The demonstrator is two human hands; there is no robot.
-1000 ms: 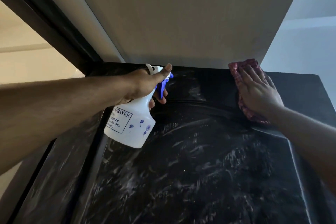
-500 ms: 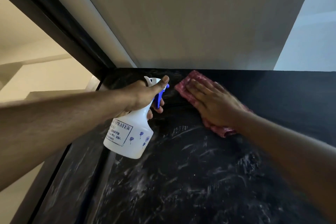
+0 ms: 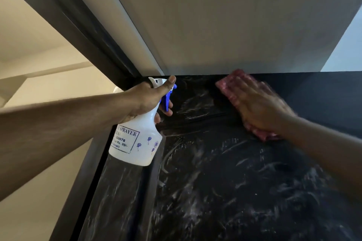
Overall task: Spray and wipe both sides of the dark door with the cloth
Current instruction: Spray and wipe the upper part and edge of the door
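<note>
Pink cloth slides back right along the top of the dark door at 1 o'clock, right hand pressing flat-fingered, left hand gripping the spray bottle, and the streaks below say this side looks unfinished.

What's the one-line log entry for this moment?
left hand grips spray bottle | right hand presses cloth at door top | surface streaky

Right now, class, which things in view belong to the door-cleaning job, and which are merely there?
In the job: dark door, smeared; pink cloth, pressed flat by the right hand; white spray bottle, gripped by the left hand.
Merely there: dark door frame; pale surface above; beige wall at left.
</note>
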